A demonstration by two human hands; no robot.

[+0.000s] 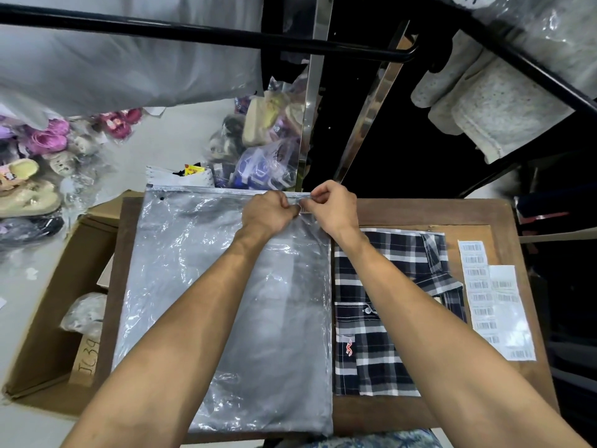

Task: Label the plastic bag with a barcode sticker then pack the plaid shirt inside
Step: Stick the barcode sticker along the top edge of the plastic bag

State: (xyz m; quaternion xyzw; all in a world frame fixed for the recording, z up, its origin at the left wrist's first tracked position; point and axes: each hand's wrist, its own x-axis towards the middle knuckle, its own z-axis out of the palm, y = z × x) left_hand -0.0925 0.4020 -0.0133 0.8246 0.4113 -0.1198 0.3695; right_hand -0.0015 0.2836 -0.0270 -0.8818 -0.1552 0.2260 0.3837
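Note:
A large clear plastic bag [206, 286] with a zip strip along its far edge lies flat on the wooden table [420, 211]. My left hand [266, 213] and my right hand [332, 206] meet at the bag's far right corner, both pinching the zip strip; a small white piece shows between the fingertips. The folded plaid shirt [384, 305], dark blue and white, lies to the right of the bag, partly under my right forearm. Two strips of barcode stickers [494, 299] lie at the table's right side.
An open cardboard box [55, 334] stands on the floor left of the table, with a bagged item inside. Bagged shoes and slippers [38, 163] pile up at the far left and behind the table. Black rack bars [226, 33] and hanging grey fabric are overhead.

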